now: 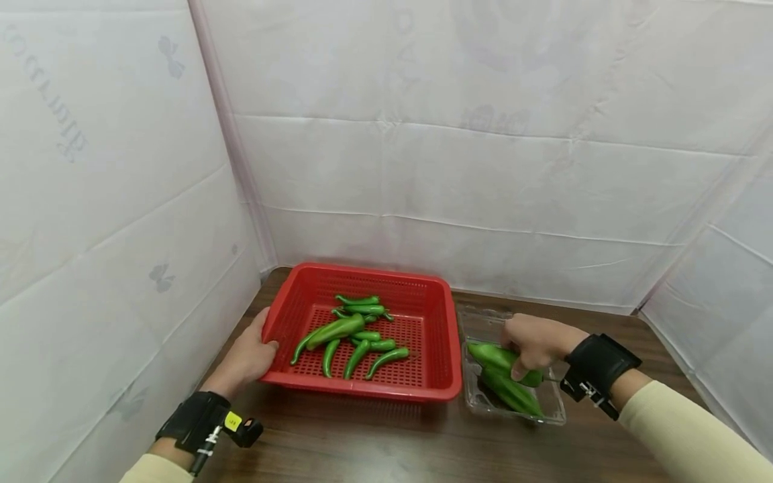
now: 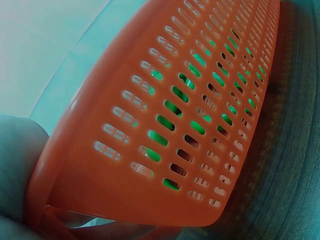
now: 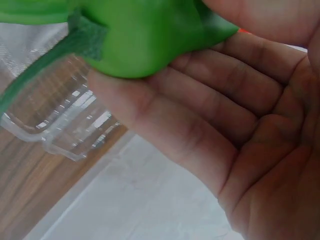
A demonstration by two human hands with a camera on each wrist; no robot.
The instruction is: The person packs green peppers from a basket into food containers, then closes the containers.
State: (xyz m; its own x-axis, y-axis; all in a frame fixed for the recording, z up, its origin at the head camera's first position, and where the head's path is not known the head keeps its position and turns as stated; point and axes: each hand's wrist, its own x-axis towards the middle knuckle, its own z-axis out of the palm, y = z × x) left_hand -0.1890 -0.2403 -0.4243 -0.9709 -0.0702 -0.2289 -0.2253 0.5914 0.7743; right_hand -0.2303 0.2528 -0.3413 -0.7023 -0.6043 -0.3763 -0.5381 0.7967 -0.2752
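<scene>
Right of the red basket [image 1: 362,335], the right hand [image 1: 534,342] holds a big green pepper [image 1: 501,359] over the clear tray [image 1: 552,409] on the bench [image 1: 386,443]; a loose grip could drop it. The left hand [image 1: 244,359] grips the basket's left rim; a tug could shift the small peppers [image 1: 350,332] inside.

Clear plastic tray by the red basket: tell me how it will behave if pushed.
The clear plastic tray looks thin-walled, so probably light and flexible. On the smooth wooden table it would likely slide easily. The green peppers in it add little weight.
</scene>
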